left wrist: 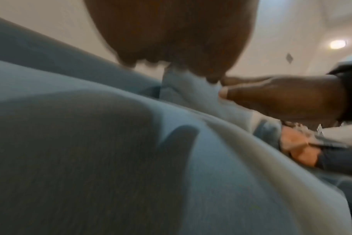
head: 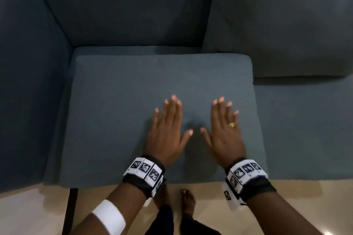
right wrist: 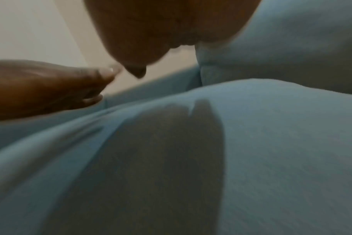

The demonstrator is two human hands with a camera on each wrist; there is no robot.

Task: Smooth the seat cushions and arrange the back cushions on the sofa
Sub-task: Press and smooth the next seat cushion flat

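A blue-grey seat cushion (head: 114,110) lies on the sofa's left seat, its top flat and unwrinkled. My left hand (head: 168,126) and right hand (head: 223,126) lie side by side, palms down, fingers straight, on the cushion's front middle. The thumbs point at each other with a small gap between. A large back cushion (head: 286,25) leans against the backrest at the right, over the neighbouring seat. Behind the left seat the bare sofa backrest (head: 124,5) shows, with no loose cushion in front. The wrist views show blurred cushion fabric (left wrist: 90,159) (right wrist: 271,159) under each palm.
The sofa's left armrest (head: 24,72) rises beside the seat. The right seat (head: 305,129) continues past the cushion's edge. A beige floor (head: 296,196) and my bare feet (head: 187,200) are below the sofa's front edge. A dark sofa leg (head: 71,206) stands at the front left.
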